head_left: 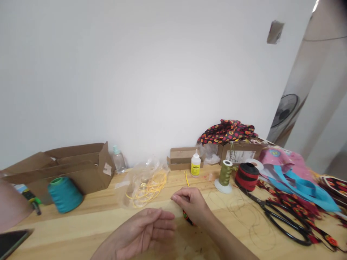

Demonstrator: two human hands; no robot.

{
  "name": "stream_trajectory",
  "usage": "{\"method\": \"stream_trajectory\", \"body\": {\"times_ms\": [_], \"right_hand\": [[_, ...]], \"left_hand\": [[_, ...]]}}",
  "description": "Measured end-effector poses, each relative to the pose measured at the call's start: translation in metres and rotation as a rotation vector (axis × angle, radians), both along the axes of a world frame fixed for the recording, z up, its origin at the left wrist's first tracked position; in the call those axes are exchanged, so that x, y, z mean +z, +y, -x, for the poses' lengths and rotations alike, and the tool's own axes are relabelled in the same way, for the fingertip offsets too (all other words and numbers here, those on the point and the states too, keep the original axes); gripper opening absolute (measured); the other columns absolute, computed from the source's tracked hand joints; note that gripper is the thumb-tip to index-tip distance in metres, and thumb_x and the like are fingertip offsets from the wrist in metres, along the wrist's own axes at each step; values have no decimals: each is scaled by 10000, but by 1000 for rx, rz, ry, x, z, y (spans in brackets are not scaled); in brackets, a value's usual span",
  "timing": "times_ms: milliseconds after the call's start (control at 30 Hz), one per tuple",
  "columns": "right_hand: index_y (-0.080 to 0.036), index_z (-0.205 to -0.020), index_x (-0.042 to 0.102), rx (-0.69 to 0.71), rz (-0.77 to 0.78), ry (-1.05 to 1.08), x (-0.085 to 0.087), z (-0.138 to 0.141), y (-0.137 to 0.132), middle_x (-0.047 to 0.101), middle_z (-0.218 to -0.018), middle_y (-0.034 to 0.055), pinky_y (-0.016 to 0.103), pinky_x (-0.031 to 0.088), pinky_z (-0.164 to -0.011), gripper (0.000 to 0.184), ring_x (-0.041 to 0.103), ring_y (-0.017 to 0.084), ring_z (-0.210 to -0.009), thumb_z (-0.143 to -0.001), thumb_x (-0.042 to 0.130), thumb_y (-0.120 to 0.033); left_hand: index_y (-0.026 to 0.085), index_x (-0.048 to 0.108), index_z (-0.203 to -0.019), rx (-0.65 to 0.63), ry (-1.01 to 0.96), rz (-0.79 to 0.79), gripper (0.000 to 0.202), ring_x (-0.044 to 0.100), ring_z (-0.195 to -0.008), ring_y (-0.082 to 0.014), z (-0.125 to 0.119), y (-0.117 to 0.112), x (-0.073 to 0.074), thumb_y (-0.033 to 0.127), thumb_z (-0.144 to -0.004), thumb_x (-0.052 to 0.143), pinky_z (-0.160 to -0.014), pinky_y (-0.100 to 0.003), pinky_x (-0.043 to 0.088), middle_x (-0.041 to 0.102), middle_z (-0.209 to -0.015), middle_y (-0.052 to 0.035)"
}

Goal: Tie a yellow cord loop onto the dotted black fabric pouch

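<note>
My left hand (148,231) is open at the bottom centre, its palm turned inward and its fingers stretched towards my right hand. Nothing shows in it. Close by, my right hand (193,204) is closed, thumb and forefinger pressed together at their tips; what they pinch, if anything, is too small to make out. A small dark strip with a red and green pattern (187,217) shows beneath the right palm, mostly hidden; I cannot tell whether the fingers grip it. Just beyond the right knuckles lies a short yellow cord (186,178) on the wooden table (89,224).
A glue bottle (195,166), olive thread spool (226,175) and red-black roll (246,177) stand behind and right. Black scissors (287,222) lie right. Yellow cord in a plastic bag (151,184), a teal thread cone (64,195) and a cardboard box (78,173) are left.
</note>
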State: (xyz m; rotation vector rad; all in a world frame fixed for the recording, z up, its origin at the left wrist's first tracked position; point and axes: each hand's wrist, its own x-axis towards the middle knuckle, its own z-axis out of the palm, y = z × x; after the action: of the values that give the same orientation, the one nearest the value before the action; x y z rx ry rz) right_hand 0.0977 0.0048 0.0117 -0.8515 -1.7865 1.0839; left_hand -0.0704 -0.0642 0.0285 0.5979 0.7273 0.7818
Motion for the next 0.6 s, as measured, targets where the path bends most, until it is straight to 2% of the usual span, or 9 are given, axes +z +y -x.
{"method": "stream_trajectory", "body": {"times_ms": [100,200,333,433,533,600], "right_hand": [[-141,-648,652,-5,-16,21,2,1,-3,533,-547,-11,185,322,-463,191,424,81,-498,-724,525,-262],[-144,-647,653,-25,-53,42,9,1,-7,516,-542,-18,176,316,-452,193,410,73,-486,-735,520,-254],[-152,-649,658,-34,-145,34,14,0,-11,493,-533,-25,172,310,-450,187,392,68,-478,-739,527,-252],[-158,-651,660,-47,-203,-5,14,-1,-11,493,-527,-24,177,311,-456,193,401,73,-487,-747,525,-256],[-162,-657,660,-82,-253,-34,14,-2,-9,506,-527,-19,185,328,-479,198,422,80,-500,-756,522,-265],[-164,-656,659,-118,-270,-55,14,-3,-7,500,-509,-22,187,334,-482,203,424,83,-497,-756,521,-274]], "left_hand": [[45,566,-1017,-36,-51,31,438,616,-815,-211,-4,1,0,378,-841,343,-665,-305,474,646,-950,-153],[72,519,-1096,-65,-65,24,516,622,-774,-177,-12,-1,2,466,-813,344,-580,-222,468,632,-978,-150],[72,560,-1048,-69,32,-41,407,609,-616,-89,-19,-6,5,372,-792,461,-507,-118,425,654,-906,-141],[93,604,-974,-60,145,-29,291,575,-484,-58,-20,-7,5,279,-761,533,-394,-97,371,673,-823,-118],[102,570,-1034,-37,140,-57,310,608,-564,-97,-21,-8,3,228,-752,549,-444,-121,403,667,-830,-132],[126,545,-1071,-41,109,-18,342,620,-647,-140,-22,-8,2,261,-757,543,-513,-176,445,657,-854,-129]]}}
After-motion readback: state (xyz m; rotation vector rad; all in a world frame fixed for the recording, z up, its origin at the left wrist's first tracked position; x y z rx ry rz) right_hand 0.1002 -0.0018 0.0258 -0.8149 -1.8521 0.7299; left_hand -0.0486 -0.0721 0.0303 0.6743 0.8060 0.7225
